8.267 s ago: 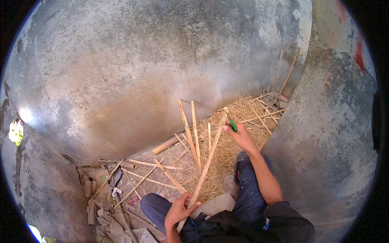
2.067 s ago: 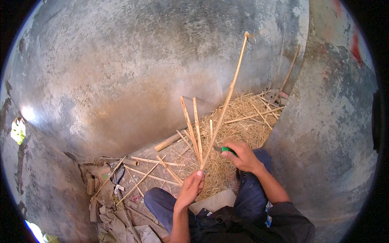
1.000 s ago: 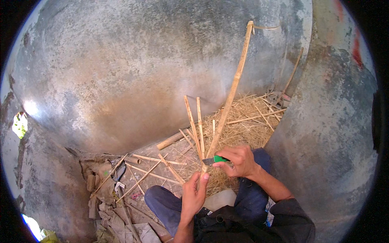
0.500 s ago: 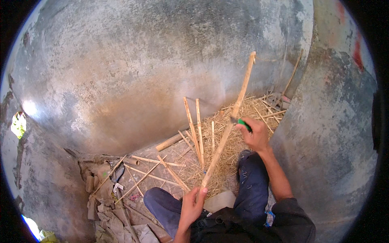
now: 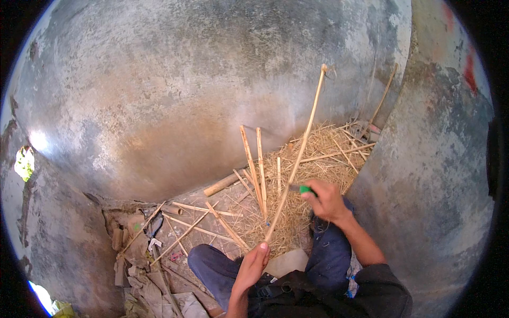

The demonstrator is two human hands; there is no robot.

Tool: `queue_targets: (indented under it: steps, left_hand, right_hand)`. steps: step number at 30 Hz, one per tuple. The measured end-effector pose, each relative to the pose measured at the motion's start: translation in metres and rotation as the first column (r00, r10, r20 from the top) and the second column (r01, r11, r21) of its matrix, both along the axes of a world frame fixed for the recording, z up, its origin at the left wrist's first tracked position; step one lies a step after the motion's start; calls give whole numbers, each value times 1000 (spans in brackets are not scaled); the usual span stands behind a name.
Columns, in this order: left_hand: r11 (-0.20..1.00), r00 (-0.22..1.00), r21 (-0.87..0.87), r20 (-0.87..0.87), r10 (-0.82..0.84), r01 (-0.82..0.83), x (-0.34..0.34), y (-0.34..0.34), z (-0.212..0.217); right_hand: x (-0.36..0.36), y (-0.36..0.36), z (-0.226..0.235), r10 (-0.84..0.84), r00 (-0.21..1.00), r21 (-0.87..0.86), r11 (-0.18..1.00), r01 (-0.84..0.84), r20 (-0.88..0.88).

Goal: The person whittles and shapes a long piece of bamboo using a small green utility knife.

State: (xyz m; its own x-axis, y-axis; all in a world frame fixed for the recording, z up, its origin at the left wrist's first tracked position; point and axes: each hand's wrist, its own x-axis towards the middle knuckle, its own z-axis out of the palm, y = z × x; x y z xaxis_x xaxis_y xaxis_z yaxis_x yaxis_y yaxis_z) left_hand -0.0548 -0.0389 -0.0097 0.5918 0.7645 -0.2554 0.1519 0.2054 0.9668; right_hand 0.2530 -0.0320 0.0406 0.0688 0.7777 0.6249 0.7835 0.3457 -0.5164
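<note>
My left hand (image 5: 253, 266) is closed round the lower end of a long pale bamboo strip (image 5: 306, 137), the thumb along it. The strip slants up and away to the right, its narrow edge showing, and a thin curl hangs near its far tip. My right hand (image 5: 327, 202) grips a knife (image 5: 306, 190) by its green handle. The short dark blade meets the strip a little below its middle; whether it cuts in cannot be made out. Under the strip lies a heap of straw-like shavings (image 5: 328, 140).
Several bamboo strips (image 5: 260, 169) stand or lie to the left of the heap. A thicker bamboo pole (image 5: 221, 185) lies along the curved grey wall (image 5: 175, 95). Crumpled sacking (image 5: 148, 289) is at lower left; a thin stick (image 5: 383, 98) leans at far right.
My right hand has drawn the knife down the strip toward me. The strip has turned from its broad face to its narrow edge, its far tip shifting slightly left.
</note>
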Motion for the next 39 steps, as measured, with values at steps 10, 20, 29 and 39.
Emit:
queue_targets:
  steps: [10,20,29,39]
  left_hand:
    - [995,999,99,41,-7,2,25,15,27]
    - [976,994,205,-73,86,-70,29,8,39]
    - [958,990,278,-103,101,-69,24,9,32]
    - [980,987,-123,-19,-158,154,-23,-33,-13]
  right_hand:
    - [-56,-15,-7,126,988,33,991,-129,93]
    - [-61,-5,-4,100,989,113,987,-112,107]
    - [-56,3,4,88,983,88,991,-103,161]
    - [68,27,34,-345,915,192,903,384,-210]
